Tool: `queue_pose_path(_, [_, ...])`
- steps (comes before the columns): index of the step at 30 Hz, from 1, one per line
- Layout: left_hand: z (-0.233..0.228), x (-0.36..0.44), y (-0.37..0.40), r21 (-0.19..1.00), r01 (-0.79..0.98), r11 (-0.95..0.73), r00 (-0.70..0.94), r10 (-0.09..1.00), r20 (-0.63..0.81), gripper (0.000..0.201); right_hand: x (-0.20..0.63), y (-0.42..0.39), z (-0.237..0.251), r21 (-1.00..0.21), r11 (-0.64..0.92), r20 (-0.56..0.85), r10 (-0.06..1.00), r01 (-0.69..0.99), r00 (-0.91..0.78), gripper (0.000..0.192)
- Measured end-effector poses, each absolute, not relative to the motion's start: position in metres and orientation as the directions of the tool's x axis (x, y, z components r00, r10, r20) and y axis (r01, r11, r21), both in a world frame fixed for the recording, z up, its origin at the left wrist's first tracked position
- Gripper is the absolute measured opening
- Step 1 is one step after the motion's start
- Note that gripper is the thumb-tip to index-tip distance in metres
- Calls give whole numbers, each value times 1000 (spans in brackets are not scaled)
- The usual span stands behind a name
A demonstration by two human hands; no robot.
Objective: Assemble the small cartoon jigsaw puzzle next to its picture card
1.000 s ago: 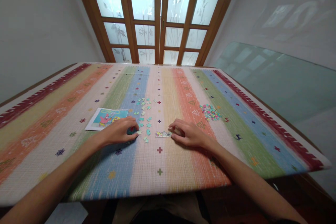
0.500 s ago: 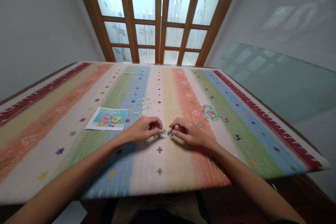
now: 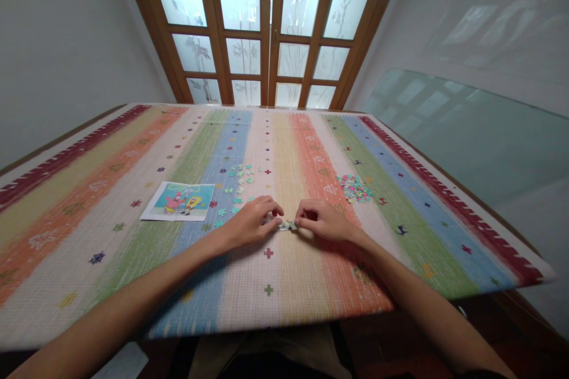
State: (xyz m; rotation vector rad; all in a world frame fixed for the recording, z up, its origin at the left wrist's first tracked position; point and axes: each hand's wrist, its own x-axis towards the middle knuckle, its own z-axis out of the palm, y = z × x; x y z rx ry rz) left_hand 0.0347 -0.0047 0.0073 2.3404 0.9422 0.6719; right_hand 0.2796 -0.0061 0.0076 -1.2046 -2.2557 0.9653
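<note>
Both hands low on the striped mat — left hand (image 3: 251, 224) and right hand (image 3: 320, 220) pinching the joined puzzle strip (image 3: 287, 225) between fingertips.

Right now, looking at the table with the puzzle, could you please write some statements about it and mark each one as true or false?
1. Both hands meet at a small joined strip of pieces. True.
2. The reference picture lies to the right of the right hand. False: it lies left of the left hand.
3. A heap of multicoloured pieces sits on the cloth beyond the right hand. True.
4. The striped cloth is plain white. False: it has many coloured stripes.
5. The turquoise loose pieces are stacked on the reference picture. False: they lie scattered beside it.
</note>
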Motion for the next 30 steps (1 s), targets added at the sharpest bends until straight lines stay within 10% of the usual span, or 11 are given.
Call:
queue_pose_path(11, [3, -3, -15, 348, 520, -780, 746, 613, 259, 21, 277, -7, 9, -557, 403, -28, 865, 726, -501, 9])
queue_pose_path(30, [-1, -10, -17, 356, 541, -762, 733, 635, 245, 22, 277, -9, 6, -557, 445, 12, 848, 701, -529, 15])
